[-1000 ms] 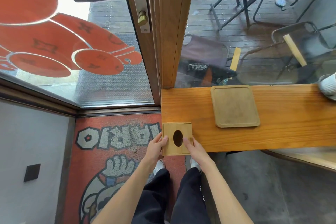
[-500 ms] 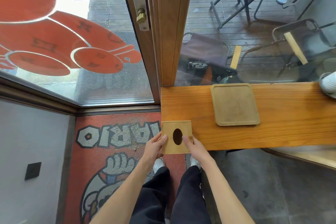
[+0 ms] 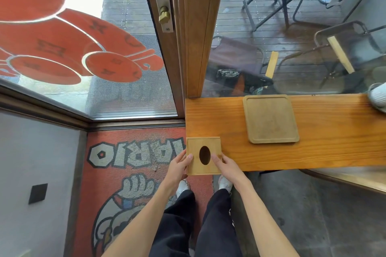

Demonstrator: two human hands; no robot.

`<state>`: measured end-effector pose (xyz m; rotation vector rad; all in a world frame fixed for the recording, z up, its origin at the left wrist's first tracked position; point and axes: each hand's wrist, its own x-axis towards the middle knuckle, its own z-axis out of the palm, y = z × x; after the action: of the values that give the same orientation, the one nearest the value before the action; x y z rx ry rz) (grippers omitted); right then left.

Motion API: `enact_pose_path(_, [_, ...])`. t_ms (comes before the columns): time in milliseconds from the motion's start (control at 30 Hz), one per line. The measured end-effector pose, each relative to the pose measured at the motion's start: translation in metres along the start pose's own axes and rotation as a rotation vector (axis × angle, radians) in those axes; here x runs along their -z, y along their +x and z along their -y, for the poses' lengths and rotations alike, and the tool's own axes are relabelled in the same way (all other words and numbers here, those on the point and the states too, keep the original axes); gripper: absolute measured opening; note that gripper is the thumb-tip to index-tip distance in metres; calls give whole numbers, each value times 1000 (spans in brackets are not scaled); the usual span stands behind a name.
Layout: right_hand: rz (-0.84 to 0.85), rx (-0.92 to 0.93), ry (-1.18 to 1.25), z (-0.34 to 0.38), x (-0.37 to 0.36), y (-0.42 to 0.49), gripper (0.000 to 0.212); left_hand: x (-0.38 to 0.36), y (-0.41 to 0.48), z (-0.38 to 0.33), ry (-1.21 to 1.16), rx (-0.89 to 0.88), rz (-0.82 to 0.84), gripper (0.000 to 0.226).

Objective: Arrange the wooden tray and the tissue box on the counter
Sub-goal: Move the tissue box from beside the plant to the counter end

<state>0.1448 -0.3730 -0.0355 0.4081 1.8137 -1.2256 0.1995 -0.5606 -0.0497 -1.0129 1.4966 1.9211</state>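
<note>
Both hands grip the wooden tissue box (image 3: 204, 155) at the counter's (image 3: 325, 152) left near corner: the left hand (image 3: 180, 165) presses its left side, the right hand (image 3: 226, 164) its right, thumbs lying on the lid beside the oval opening. The wooden tray (image 3: 270, 118) lies flat at about 2 o'clock from the box, well apart. To do this step well, I would keep the box level and fully on the counter — square to the tray. The floor mat (image 3: 135, 155) reads "ARIO", upside down.

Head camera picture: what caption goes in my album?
Two hands, left hand and right hand, hold a tissue box at the counter's corner.
</note>
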Motion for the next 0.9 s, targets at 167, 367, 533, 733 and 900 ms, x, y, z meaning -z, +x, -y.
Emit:
enact_pose_path(167, [-27,-20,-24,0,-1,1,83,1,-1,0,22,-9,6,49])
enact_pose_path(367, [-18,-29,-27,0,0,1,86,2,-2,0,17,1,16,53])
enact_pose_path(533, [-8,-23,-27,0,1,1,81,-1,-2,0,29,-7,31,46])
enact_pose_path(733, [-13,-22,-34,0,1,1,84,-1,-2,-1,37,-12,18,50])
enact_pose_path(900, [-17,-32,-29,2,1,0,85,0,-2,-3,35,-11,16,55])
